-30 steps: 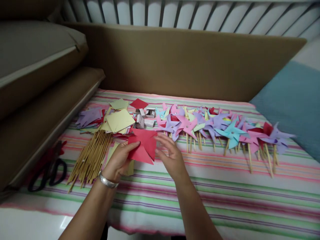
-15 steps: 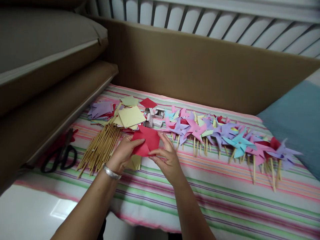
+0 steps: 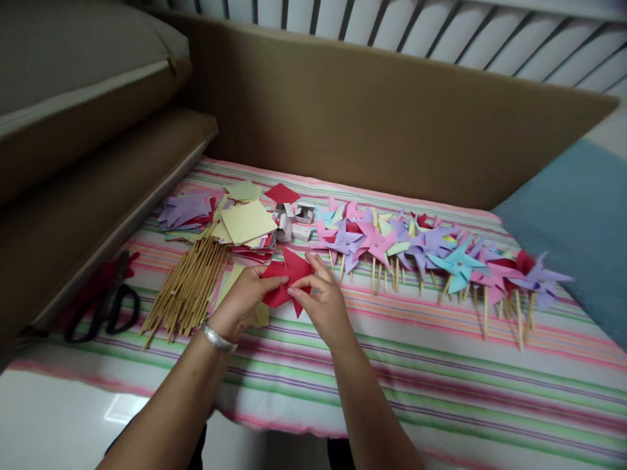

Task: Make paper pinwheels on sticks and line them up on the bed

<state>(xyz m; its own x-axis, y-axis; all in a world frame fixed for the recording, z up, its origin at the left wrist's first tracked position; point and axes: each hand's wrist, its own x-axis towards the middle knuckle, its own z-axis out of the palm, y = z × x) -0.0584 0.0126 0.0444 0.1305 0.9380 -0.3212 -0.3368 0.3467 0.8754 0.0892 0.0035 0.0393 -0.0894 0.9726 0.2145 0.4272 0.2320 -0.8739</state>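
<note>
In the head view, the left hand and right hand both pinch the red paper over the striped cloth, between the wooden sticks and the pinwheels, their fingers hiding its lower edge; any print on the small boxes is too small to read.

My left hand and right hand pinch the folded red paper sheet and cover its middle. I can't read how its flaps are layered under the fingers. Both forearms run off the bottom edge. The black-handled scissors sit in shadow at far left, blades unreadable. The small white folded boxes are too small to tell apart. The top ends of the bundle of thin bamboo sticks are hidden under the pale yellow paper squares. The row of coloured paper pinwheels overlaps, so I can't count them. The blue cushion is cut by the right edge.
</note>
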